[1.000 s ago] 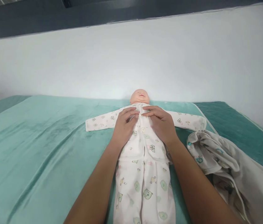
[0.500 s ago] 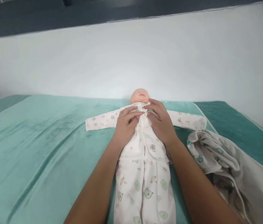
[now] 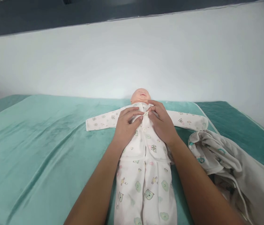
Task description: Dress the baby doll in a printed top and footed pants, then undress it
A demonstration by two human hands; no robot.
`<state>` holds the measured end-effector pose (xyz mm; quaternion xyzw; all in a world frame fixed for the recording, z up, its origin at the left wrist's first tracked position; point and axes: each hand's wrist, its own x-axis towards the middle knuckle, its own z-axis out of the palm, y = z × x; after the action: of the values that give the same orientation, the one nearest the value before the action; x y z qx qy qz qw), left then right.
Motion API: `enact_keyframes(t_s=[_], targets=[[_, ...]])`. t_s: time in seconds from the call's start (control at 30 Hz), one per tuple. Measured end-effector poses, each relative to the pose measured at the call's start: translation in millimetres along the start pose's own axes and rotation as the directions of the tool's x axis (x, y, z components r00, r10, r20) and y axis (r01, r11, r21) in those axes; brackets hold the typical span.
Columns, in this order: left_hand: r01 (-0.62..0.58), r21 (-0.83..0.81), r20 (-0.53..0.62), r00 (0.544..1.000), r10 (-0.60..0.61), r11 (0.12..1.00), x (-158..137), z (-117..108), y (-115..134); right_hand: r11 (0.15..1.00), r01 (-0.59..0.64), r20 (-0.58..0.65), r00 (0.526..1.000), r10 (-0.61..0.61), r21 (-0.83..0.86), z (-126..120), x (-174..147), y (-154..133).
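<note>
A baby doll (image 3: 141, 95) lies on its back, head toward the wall, with both sleeves stretched out sideways. It wears a white printed baby shirt (image 3: 132, 151) over matching pants (image 3: 155, 200). On the chest, my left hand (image 3: 128, 123) pinches the shirt's front edge between thumb and fingers. Opposite it, my right hand (image 3: 161, 122) grips the other edge of the front opening, thumb and index finger close together near the upper fastening. A button (image 3: 144, 129) shows just below my fingertips. The exact fastening between my fingers is too small to make out.
A teal blanket (image 3: 40, 150) covers the surface, with a darker teal cloth (image 3: 235, 125) at the right. A crumpled white printed garment (image 3: 239, 165) lies beside my right forearm. Behind the doll's head rises a white wall (image 3: 132, 59).
My right thumb and index finger have drawn together on the shirt's edge, and my left thumb has moved slightly up toward its index finger. The doll stays in place.
</note>
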<state>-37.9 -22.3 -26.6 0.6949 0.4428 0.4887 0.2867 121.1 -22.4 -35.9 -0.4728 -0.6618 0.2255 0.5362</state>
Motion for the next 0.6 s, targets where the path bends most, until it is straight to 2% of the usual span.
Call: enact_keyframes(t_s=[0.13, 0.3, 0.43, 0.6], targets=[[-0.001, -0.021, -0.013, 1.000, 0.001, 1.000, 0, 1, -2, 0.997, 0.068, -0.019, 0.998, -0.068, 0.021, 0, -1, 1], [0.021, -0.053, -0.002, 1.000, -0.022, 0.998, 0, -1, 2, 0.998, 0.052, -0.064, 0.997, -0.049, 0.046, 1, -1, 2], [-0.015, -0.040, 0.172, 0.985, 0.022, 0.999, -1, -10, 9, 0.997, 0.051, -0.129, 0.991, -0.043, 0.058, 2, -1, 4], [-0.070, -0.019, 0.401, 0.913, 0.072, 0.997, 0, -26, 14, 0.996, 0.063, -0.180, 0.982, -0.050, 0.066, 1, -2, 6]])
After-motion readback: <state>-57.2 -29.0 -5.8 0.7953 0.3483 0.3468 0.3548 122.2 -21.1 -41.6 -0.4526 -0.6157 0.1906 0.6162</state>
